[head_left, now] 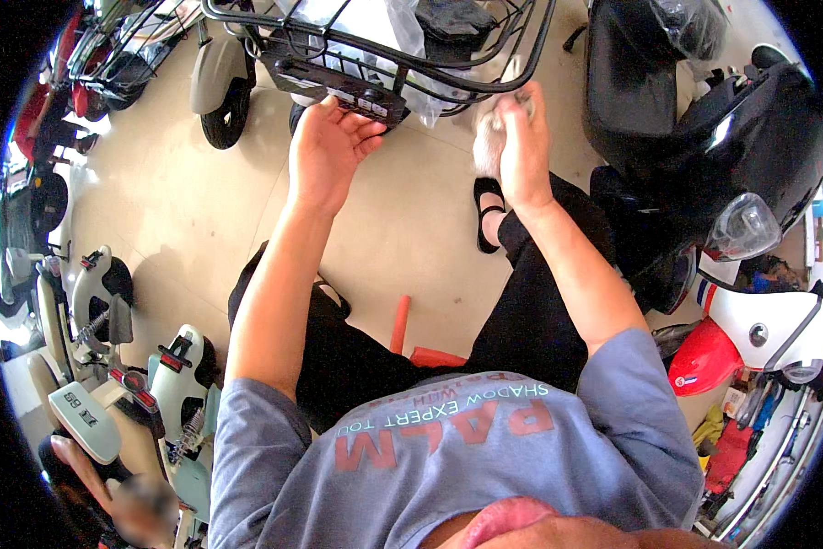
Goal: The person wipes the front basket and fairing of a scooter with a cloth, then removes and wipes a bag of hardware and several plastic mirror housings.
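Note:
At the top of the head view is a black wire basket (430, 69) with clear plastic wrapping (384, 37) inside it. A flat black panel (338, 90) sits against the basket's lower near side. My left hand (324, 151) is at the panel's lower edge, palm up, fingers loosely stretched out and touching it. To the right, my right hand (526, 146) is closed around a pale, crumpled cloth (489, 142), close beside the basket's right corner. Part of the cloth is hidden behind my fingers.
A black scooter (722, 128) stands close on the right, with a white and red scooter part (750, 334) below it. Several light-coloured scooters (178, 366) line the left, where another person (96, 476) shows. A red stool (439, 357) is between my legs.

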The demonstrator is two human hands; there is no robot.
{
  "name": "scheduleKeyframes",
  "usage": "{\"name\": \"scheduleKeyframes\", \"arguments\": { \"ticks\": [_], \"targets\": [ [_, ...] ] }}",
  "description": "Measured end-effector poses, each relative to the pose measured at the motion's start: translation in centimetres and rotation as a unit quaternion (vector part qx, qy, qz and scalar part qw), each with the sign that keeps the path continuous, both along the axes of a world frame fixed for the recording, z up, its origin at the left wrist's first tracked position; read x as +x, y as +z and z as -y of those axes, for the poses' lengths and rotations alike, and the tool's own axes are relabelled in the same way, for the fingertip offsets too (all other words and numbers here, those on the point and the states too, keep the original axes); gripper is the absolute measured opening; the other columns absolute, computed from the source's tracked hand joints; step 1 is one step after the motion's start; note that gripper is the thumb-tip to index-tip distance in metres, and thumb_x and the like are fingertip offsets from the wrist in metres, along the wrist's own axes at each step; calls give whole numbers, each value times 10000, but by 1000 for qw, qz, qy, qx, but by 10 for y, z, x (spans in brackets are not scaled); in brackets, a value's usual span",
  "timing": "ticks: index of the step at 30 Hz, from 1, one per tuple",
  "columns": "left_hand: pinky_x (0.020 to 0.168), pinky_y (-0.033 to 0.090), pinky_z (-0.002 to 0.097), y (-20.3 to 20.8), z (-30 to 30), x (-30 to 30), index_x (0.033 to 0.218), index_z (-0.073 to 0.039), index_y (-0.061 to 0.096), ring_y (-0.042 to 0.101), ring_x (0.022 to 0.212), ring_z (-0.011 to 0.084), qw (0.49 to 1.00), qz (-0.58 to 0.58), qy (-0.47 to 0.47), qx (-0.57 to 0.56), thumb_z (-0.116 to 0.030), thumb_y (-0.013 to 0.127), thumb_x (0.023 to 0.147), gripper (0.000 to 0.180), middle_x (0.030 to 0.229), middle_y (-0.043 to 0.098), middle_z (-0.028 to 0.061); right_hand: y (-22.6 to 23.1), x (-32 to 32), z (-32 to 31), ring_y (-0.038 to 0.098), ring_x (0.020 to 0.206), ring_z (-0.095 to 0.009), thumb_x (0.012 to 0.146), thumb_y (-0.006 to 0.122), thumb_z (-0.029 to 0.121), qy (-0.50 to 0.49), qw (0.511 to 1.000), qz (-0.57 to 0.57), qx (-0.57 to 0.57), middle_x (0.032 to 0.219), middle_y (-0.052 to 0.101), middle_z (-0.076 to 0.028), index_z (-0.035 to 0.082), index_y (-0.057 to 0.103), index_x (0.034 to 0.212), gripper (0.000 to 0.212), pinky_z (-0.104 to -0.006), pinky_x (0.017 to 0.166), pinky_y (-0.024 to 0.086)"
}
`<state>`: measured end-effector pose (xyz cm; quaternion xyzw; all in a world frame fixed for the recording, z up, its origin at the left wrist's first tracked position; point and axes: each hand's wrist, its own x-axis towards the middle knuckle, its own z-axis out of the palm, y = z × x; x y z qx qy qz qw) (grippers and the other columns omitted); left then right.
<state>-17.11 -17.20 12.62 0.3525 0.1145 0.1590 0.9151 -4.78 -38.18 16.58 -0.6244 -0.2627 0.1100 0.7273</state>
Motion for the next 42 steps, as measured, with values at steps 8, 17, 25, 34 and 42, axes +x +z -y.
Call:
{"name": "scheduleKeyframes", "arguments": {
  "ticks": [8, 17, 25, 34, 42],
  "targets": [
    [878, 465, 396, 9, 3, 1, 1006, -87, 608, 637, 942, 257, 1000, -20, 5, -9, -386, 504, 950, 322, 939, 679, 90, -5, 38, 0, 542, 704, -98, 975, 513, 252, -133, 968, -174, 126, 856, 562, -11, 79, 527, 1202, 286, -253, 607, 459],
    [883, 485, 396, 4, -4, 1, 1037, -87, 622, 642, 950, 259, 1000, -2, -17, -23, -385, 519, 941, 329, 969, 695, 97, -21, 15, -15, 532, 959, -154, 989, 501, 282, -20, 998, -57, 14, 1057, 575, -97, 50, 450, 1235, 342, -311, 860, 450],
    [896, 479, 406, 6, -5, 4, 1034, -84, 621, 639, 955, 276, 999, 7, -34, -23, -378, 513, 943, 326, 977, 697, 110, -38, 40, -15, 559, 831, -163, 983, 498, 262, -95, 972, -193, 91, 970, 592, -83, 62, 497, 1229, 317, -348, 746, 479],
    [911, 476, 423, 5, -8, 0, 1086, -60, 635, 625, 987, 294, 996, 49, -60, -38, -376, 497, 954, 369, 1038, 695, 131, -31, -2, -24, 508, 761, -143, 999, 415, 283, 27, 966, -256, 21, 823, 530, -47, 59, 514, 1016, 245, -356, 703, 448],
    [951, 418, 435, 5, -9, 3, 1000, -23, 652, 586, 962, 285, 996, 31, -55, -69, -458, 522, 943, 457, 939, 690, 123, -32, 71, -32, 579, 871, -213, 973, 444, 271, -49, 952, -272, 131, 926, 627, -149, 19, 591, 1001, 293, -429, 765, 453]
  ]
}}
